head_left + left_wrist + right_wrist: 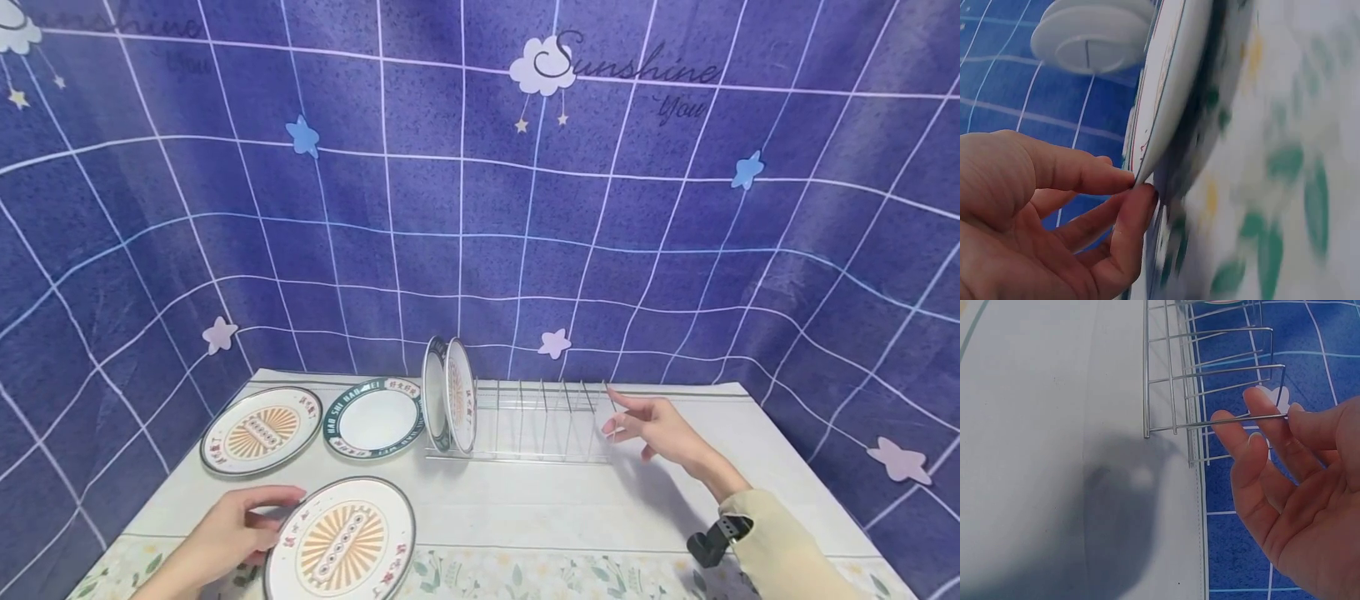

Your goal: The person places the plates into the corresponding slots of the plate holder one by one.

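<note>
A white plate (341, 546) with an orange sunburst and dark rim is at the front left, its near edge cut off in the head view. My left hand (225, 533) pinches its left rim between thumb and finger; in the left wrist view the plate (1175, 94) tilts up over the flowered cloth. At the right end of the wire dish rack (525, 457), my right hand (660, 429) holds the end wire (1235, 419) between thumb and fingers. Two plates stand upright in the rack's left end, a green-rimmed plate (435, 400) and a sunburst plate (461, 396).
Flat on the table (525, 508) at the back left lie another sunburst plate (262, 432) and a green-rimmed plate (373, 418). A blue gridded curtain (480, 208) closes off the back and sides. Flowered cloth (517, 575) runs along the front.
</note>
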Action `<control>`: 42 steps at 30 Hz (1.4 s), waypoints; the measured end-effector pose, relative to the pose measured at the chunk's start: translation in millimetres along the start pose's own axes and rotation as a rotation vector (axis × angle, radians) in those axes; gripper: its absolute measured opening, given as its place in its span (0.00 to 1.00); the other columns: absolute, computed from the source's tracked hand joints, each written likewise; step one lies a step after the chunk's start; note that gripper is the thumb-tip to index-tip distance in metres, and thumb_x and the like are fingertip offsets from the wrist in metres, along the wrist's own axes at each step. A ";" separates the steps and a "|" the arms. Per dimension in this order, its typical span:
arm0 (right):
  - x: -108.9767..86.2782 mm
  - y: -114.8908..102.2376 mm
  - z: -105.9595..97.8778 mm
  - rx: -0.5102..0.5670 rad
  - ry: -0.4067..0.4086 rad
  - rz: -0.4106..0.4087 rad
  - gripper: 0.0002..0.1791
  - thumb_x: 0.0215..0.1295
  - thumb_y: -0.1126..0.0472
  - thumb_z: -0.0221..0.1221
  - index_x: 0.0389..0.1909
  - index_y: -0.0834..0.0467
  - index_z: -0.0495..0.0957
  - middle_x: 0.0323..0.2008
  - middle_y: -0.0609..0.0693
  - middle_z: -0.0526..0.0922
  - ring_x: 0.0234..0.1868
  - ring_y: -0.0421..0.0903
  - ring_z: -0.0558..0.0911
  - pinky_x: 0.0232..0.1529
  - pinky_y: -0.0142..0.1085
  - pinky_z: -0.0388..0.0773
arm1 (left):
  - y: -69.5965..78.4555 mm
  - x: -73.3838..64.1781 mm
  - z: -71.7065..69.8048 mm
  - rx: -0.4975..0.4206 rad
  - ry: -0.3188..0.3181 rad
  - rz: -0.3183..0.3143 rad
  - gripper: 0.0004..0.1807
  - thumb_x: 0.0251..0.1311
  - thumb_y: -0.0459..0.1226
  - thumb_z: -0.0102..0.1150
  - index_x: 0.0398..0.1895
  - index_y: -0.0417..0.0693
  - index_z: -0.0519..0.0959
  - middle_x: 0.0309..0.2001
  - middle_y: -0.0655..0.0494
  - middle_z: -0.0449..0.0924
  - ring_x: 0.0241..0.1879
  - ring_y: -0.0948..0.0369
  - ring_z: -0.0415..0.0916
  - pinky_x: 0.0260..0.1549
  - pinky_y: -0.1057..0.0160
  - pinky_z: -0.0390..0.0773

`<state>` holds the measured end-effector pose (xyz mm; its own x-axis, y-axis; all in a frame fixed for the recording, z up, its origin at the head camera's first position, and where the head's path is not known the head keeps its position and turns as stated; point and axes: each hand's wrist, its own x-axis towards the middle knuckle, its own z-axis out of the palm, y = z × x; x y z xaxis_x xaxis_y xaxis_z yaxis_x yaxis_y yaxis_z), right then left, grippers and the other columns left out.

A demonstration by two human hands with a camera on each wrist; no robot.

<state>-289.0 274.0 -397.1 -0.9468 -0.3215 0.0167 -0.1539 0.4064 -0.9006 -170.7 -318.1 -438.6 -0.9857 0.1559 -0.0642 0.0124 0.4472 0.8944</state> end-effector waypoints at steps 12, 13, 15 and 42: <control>1.0 0.9 -0.2 -0.004 0.002 -0.004 0.29 0.70 0.59 0.53 0.70 0.54 0.60 0.43 0.60 0.83 0.46 0.57 0.82 0.16 0.39 0.76 | 28.1 20.6 40.8 0.007 -0.068 -0.031 0.33 0.42 0.27 0.65 0.58 0.43 0.75 0.37 0.45 0.78 0.32 0.55 0.76 0.21 0.54 0.82; 0.8 1.0 -0.3 -0.004 0.002 -0.005 0.29 0.70 0.59 0.53 0.70 0.54 0.60 0.43 0.60 0.83 0.46 0.57 0.82 0.16 0.39 0.76 | 29.9 21.5 41.9 0.008 -0.076 -0.033 0.33 0.42 0.28 0.65 0.59 0.43 0.75 0.36 0.46 0.78 0.31 0.56 0.75 0.21 0.55 0.82; 0.5 0.9 -0.4 -0.005 0.004 -0.006 0.29 0.70 0.59 0.53 0.70 0.54 0.60 0.43 0.60 0.83 0.46 0.57 0.82 0.16 0.39 0.76 | 32.1 23.1 44.2 0.002 -0.091 -0.028 0.33 0.43 0.28 0.65 0.59 0.43 0.75 0.35 0.46 0.78 0.30 0.56 0.75 0.21 0.55 0.82; 0.2 0.1 0.2 -0.003 0.002 0.003 0.29 0.70 0.58 0.53 0.70 0.53 0.61 0.43 0.59 0.83 0.47 0.58 0.81 0.17 0.41 0.76 | 42.2 24.0 54.1 -0.114 -0.122 -0.039 0.44 0.42 0.25 0.64 0.69 0.38 0.61 0.49 0.40 0.67 0.33 0.52 0.76 0.20 0.52 0.82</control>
<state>-289.2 273.8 -397.3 -0.9478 -0.3185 0.0149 -0.1518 0.4096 -0.8995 -184.7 -247.8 -426.4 -0.9573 0.2489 -0.1469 -0.0516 0.3530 0.9342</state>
